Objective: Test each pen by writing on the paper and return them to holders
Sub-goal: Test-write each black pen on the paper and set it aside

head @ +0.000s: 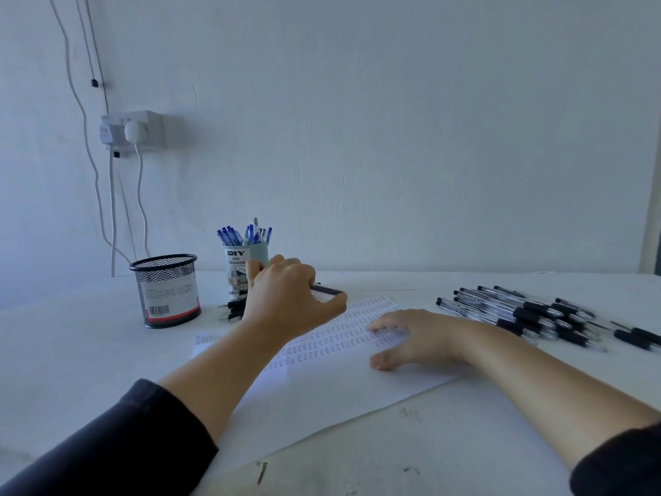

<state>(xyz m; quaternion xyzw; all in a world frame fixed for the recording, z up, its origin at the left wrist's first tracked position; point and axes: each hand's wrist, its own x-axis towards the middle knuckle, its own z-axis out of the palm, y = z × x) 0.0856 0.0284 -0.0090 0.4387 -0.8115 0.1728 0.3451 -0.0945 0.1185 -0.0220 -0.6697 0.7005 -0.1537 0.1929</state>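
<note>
— Head view: the left hand (286,298) reaches forward, fingers curled round a dark pen (327,290) whose free end pokes out to its right. That grip is closed on the barrel, though I cannot tell how firmly.

— And the other one?

— The right hand (418,338) lies flat with straight fingers on the paper (322,399), pinning it to the desk (89,370). It holds nothing.

— Where is the pen headed, do you think?

— Probably a holder. The blue pen cup (245,261) sits just beyond the left grip, partly hidden by the fingers, already crowded with blue pens (243,235). The mesh holder (168,291) stands to the left of that hand and looks empty.

— So what could go wrong?

— Three things, I judge. The knuckles are almost against the cup, so a careless lift could knock it over and spill the blue pens. Dropping a dark pen among blue ones would mix the sets. And a few black pens (232,309) lie on the desk just under the wrist; the forearm could sweep them off.

— The big pile?

— The untested pens (529,315) lie well right of both hands, near the right forearm. A wide elbow swing could roll them.
</note>
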